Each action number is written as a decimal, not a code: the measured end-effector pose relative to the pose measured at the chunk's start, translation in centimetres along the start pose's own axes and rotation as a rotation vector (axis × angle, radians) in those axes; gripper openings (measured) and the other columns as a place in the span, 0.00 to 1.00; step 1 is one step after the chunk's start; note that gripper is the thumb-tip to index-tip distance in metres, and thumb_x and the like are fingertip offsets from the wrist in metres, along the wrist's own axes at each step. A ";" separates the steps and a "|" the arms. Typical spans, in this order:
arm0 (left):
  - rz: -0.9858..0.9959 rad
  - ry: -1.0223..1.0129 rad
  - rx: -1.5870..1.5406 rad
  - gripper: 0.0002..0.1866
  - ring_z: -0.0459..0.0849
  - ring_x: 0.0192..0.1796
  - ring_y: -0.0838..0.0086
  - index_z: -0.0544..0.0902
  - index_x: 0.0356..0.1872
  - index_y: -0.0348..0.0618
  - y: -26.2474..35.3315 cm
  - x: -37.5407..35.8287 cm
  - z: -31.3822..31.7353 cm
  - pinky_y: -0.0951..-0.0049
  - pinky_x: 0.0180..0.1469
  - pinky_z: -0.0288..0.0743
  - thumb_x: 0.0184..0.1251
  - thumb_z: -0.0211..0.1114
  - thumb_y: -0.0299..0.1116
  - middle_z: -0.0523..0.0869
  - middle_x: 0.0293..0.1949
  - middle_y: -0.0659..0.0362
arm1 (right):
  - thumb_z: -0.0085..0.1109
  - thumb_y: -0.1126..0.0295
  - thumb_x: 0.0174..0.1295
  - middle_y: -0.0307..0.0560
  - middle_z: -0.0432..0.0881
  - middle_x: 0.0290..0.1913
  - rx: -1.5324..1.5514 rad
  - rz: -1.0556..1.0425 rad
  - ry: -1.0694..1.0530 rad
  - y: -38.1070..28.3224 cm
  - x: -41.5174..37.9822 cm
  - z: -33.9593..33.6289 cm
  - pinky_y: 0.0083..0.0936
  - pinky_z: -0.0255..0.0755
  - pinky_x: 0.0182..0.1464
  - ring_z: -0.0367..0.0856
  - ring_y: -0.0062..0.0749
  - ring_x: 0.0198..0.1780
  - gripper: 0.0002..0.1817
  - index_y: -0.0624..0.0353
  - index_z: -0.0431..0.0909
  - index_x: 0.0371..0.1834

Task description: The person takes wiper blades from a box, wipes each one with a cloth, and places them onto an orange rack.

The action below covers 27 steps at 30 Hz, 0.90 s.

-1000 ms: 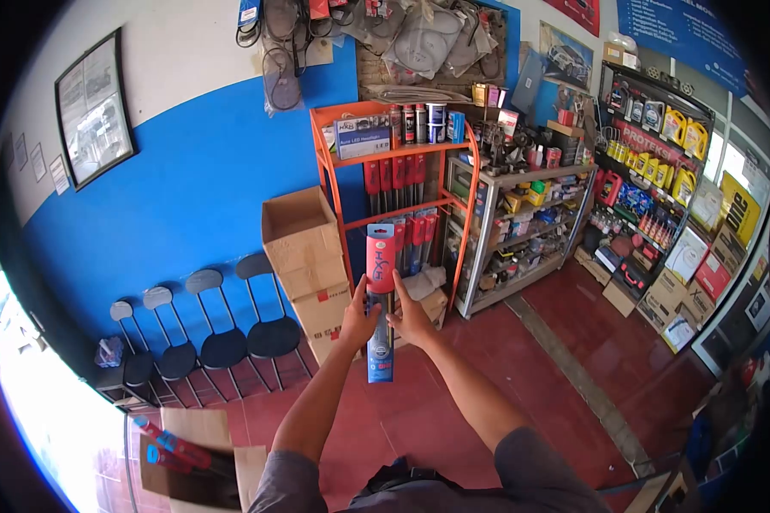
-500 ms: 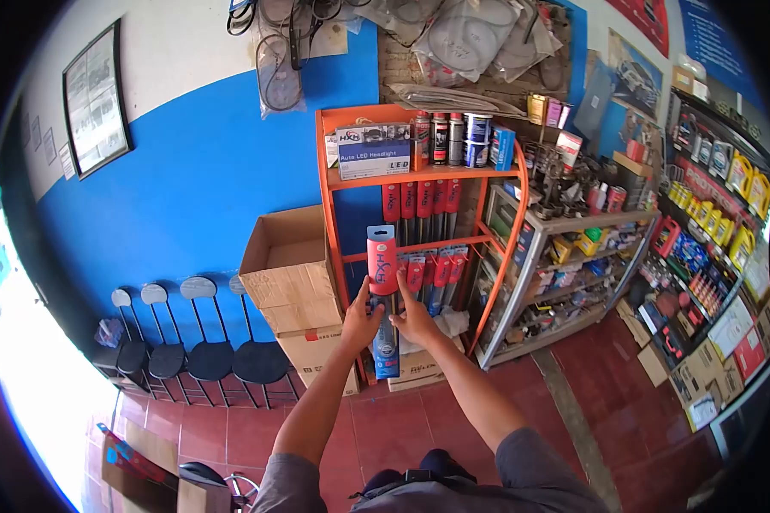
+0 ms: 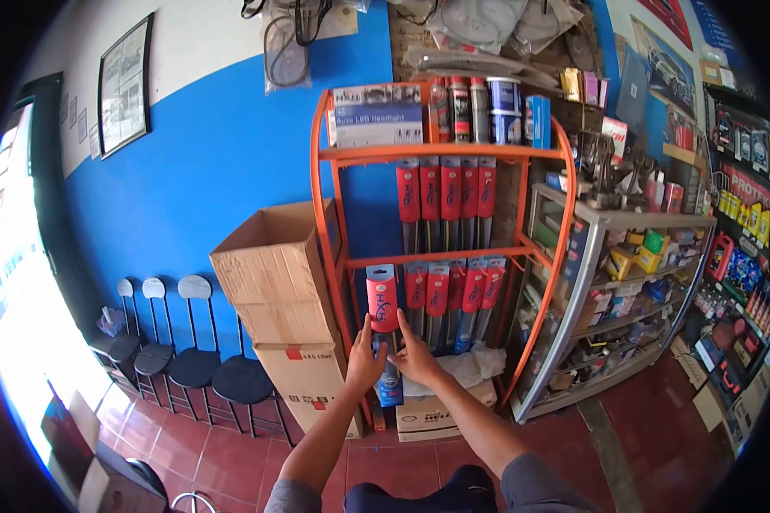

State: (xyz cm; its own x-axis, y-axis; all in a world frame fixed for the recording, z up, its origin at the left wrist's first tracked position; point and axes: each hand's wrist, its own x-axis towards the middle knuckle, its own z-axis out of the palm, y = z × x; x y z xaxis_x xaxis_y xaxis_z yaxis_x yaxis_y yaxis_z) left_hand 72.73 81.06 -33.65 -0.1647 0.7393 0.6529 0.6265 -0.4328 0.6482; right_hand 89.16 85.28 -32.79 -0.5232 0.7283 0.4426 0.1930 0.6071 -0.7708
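A long red and blue package (image 3: pixel 382 295) is held upright between my two hands, in front of the left side of the orange rack (image 3: pixel 436 154). My left hand (image 3: pixel 365 359) presses its left edge, and my right hand (image 3: pixel 415 349) presses its right edge with the fingers pointing up. Similar red packages (image 3: pixel 437 291) hang in a row on the lower bar just right of it. Another row of red packages (image 3: pixel 451 190) hangs from the level above. The lower part of the held package is partly hidden by my hands.
An open cardboard box (image 3: pixel 274 291) stands on another box left of the rack. Black stools (image 3: pixel 195 368) line the blue wall. A glass cabinet (image 3: pixel 607 282) is at the right. Below the rack sits a carton (image 3: pixel 445 416) with plastic wrap on it.
The rack looks nearer and larger. The package and both my hands are lower in the view, with the package still held between them.
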 end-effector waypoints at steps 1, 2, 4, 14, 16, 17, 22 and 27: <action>0.009 0.005 0.003 0.44 0.81 0.63 0.39 0.54 0.83 0.40 -1.5 -1.2 1.0 0.53 0.64 0.78 0.67 0.65 0.25 0.79 0.63 0.34 | 0.68 0.81 0.62 0.64 0.80 0.48 0.018 -0.018 -0.004 1.4 -1.0 0.8 0.33 0.84 0.42 0.93 0.44 0.40 0.64 0.38 0.25 0.88; -0.033 -0.013 -0.019 0.45 0.79 0.65 0.38 0.53 0.83 0.40 -2.9 -2.6 2.0 0.51 0.66 0.75 0.67 0.65 0.26 0.77 0.65 0.33 | 0.68 0.81 0.62 0.66 0.80 0.49 0.036 -0.032 -0.009 3.4 -2.0 1.8 0.33 0.85 0.43 0.93 0.46 0.41 0.65 0.38 0.24 0.87; -0.075 -0.030 -0.038 0.45 0.77 0.67 0.36 0.52 0.84 0.41 -5.1 -5.8 3.7 0.50 0.69 0.72 0.68 0.65 0.27 0.76 0.66 0.32 | 0.69 0.81 0.62 0.65 0.80 0.49 0.041 -0.057 -0.005 7.0 -4.1 3.7 0.34 0.85 0.42 0.93 0.45 0.40 0.66 0.38 0.23 0.87; 0.006 -0.100 0.060 0.47 0.79 0.65 0.37 0.48 0.84 0.41 -11.0 -12.1 7.3 0.48 0.66 0.74 0.68 0.65 0.33 0.76 0.64 0.35 | 0.73 0.77 0.59 0.62 0.84 0.47 0.027 -0.058 -0.002 15.2 -8.5 7.5 0.33 0.85 0.40 0.92 0.41 0.37 0.68 0.42 0.22 0.87; 0.005 -0.120 0.080 0.48 0.78 0.66 0.37 0.47 0.84 0.41 -11.8 -13.1 7.7 0.48 0.66 0.75 0.68 0.65 0.33 0.76 0.66 0.35 | 0.73 0.75 0.59 0.66 0.87 0.46 0.005 -0.092 0.015 16.7 -9.4 8.4 0.35 0.84 0.38 0.91 0.44 0.35 0.68 0.45 0.22 0.87; -0.010 -0.139 0.064 0.48 0.78 0.66 0.37 0.47 0.84 0.40 -12.4 -13.4 8.1 0.48 0.67 0.75 0.68 0.65 0.33 0.76 0.66 0.35 | 0.73 0.73 0.59 0.66 0.87 0.47 -0.014 -0.080 0.011 17.7 -9.9 8.7 0.36 0.84 0.39 0.91 0.44 0.36 0.68 0.45 0.21 0.87; 0.053 -0.183 0.051 0.48 0.79 0.66 0.37 0.48 0.84 0.43 -13.8 -11.4 10.0 0.48 0.68 0.75 0.67 0.65 0.33 0.77 0.66 0.35 | 0.73 0.71 0.60 0.68 0.86 0.49 -0.012 0.019 0.036 19.3 -9.3 7.8 0.36 0.84 0.42 0.91 0.44 0.38 0.68 0.44 0.20 0.86; 0.135 -0.164 0.034 0.48 0.75 0.71 0.42 0.47 0.84 0.40 -8.1 -4.6 10.3 0.55 0.71 0.73 0.68 0.66 0.29 0.71 0.72 0.35 | 0.69 0.80 0.58 0.61 0.83 0.51 -0.072 -0.063 0.218 15.1 -5.0 2.5 0.32 0.85 0.42 0.87 0.38 0.33 0.64 0.44 0.29 0.88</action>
State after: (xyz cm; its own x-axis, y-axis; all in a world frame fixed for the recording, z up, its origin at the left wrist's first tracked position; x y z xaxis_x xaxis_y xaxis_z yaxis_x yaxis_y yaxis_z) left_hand 76.24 86.45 -45.90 0.0466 0.7512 0.6584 0.6601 -0.5178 0.5442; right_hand 92.62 90.04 -47.81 -0.3463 0.7349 0.5831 0.2283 0.6689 -0.7074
